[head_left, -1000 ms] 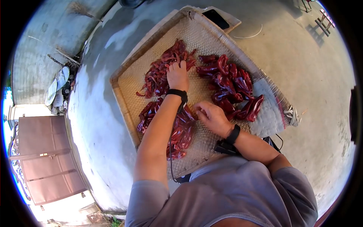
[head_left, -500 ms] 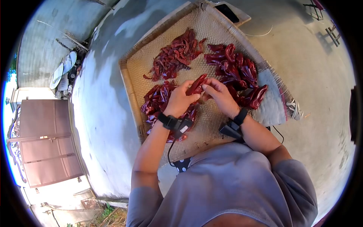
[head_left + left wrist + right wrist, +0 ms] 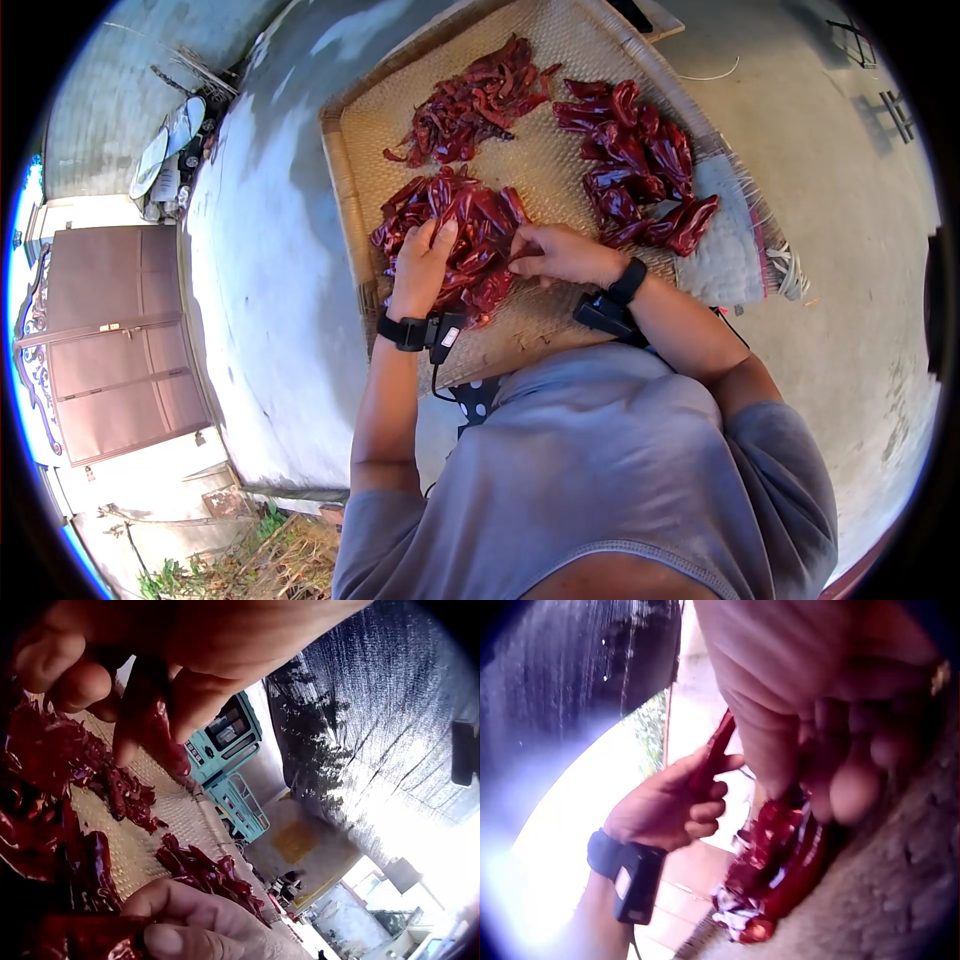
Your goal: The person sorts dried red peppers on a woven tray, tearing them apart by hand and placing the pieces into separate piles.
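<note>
My left hand (image 3: 420,270) is over the near-left pile of glossy red peppers (image 3: 468,285). Its thumb and fingers hold a slim dark red pepper (image 3: 718,742), raised above the pile in the right wrist view. At the right edge of the same pile, my right hand (image 3: 570,255) pinches a shiny red pepper (image 3: 769,855) between thumb and forefinger, low over the weave. Behind lies a heap of thinner, shrivelled red pieces (image 3: 470,100). Larger whole red peppers (image 3: 640,150) are grouped to the right.
Everything lies on a woven tray (image 3: 375,130) with a raised rim. A pale cloth patch (image 3: 725,240) covers its right corner. Each wrist wears a strapped camera, the left one (image 3: 447,335) trailing a cable. A teal vehicle (image 3: 232,742) stands beyond the tray.
My left hand came back from the far heap of shrivelled pieces. Half a second ago both hands met on one pepper; now they are apart, lower over the near-left pile.
</note>
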Demonstrator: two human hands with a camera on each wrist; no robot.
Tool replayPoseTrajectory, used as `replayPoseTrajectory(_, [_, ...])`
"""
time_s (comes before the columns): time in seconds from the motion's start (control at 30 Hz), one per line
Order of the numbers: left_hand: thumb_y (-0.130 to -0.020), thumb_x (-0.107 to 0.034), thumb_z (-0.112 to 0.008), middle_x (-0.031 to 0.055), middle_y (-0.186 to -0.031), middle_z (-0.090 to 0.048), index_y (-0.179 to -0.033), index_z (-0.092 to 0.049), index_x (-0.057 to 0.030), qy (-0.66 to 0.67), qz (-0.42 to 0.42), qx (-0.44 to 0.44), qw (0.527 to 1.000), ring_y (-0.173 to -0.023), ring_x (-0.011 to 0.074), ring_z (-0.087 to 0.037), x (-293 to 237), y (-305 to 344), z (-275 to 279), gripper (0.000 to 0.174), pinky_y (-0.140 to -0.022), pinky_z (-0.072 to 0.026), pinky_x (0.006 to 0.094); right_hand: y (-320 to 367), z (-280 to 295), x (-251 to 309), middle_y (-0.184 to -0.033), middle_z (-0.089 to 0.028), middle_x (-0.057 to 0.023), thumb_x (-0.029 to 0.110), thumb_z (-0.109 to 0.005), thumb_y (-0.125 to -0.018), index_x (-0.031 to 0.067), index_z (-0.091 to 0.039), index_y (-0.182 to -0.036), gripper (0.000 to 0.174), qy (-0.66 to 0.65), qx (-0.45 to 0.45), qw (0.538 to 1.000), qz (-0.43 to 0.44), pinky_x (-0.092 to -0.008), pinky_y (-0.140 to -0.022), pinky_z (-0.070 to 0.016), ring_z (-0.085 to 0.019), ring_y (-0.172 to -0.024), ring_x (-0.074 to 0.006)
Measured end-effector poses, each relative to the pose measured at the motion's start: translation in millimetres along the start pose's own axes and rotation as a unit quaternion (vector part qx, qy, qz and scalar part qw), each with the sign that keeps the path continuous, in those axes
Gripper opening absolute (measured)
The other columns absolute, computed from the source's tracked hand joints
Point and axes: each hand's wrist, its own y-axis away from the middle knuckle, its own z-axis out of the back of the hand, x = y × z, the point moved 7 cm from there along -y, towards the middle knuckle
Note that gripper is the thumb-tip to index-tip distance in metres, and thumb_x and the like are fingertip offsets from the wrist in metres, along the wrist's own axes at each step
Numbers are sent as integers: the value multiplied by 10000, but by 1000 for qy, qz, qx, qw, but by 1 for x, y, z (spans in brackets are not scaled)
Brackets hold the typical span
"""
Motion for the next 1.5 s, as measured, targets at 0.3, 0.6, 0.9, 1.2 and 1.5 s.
replayPoseTrajectory(0.3, [-897, -199, -687, 181, -1090, -620, -1174, -640, -41, -98, -19, 69, 993, -978, 316, -640, -17, 26, 3, 323, -837, -510, 395, 12, 3, 18, -789, -675, -74, 317, -724, -852, 116, -670, -1049, 286, 266, 27, 962, 56, -371, -660, -487, -651, -719, -221])
replayPoseTrajectory(0.6, [-850, -175, -705, 164, -1097, -590, -1211, -621, -61, -116, -161, 99, 975, -975, 295, -631, -97, -21, -7, 387, -849, -519, 380, 6, 25, 23, -754, -653, -85, 269, -643, -946, 87, -653, -1030, 200, 154, -184, 957, 163, -328, -626, -485, -630, -668, -200])
replayPoseTrajectory(0.9, [-729, -81, -730, 160, -1483, -380, -1472, -385, -110, -155, -293, 137, 933, -1342, 405, -383, -163, -135, -124, 820, -1110, -390, 451, 12, 22, 21, -812, -679, -114, 231, -642, -937, 73, -638, -1043, 191, 206, -184, 952, 134, -360, -687, -527, -680, -745, -243])
replayPoseTrajectory(1.2, [-747, -55, -714, 173, -1532, -351, -1546, -250, -132, -241, -207, 182, 931, -1390, 479, -312, -157, -198, -194, 927, -1080, -416, 520, 14, 20, 29, -816, -685, -138, 231, -645, -922, 68, -637, -1013, 187, 191, -173, 957, 131, -404, -669, -519, -677, -735, -294])
replayPoseTrajectory(1.5, [-783, -105, -696, 215, -1294, -512, -1290, -552, -102, -154, -182, 155, 959, -1186, 412, -512, -151, -177, -179, 527, -997, -451, 475, 9, 18, 23, -798, -691, -122, 234, -653, -927, 40, -641, -1019, 215, 222, -181, 945, 159, -380, -667, -529, -691, -743, -289])
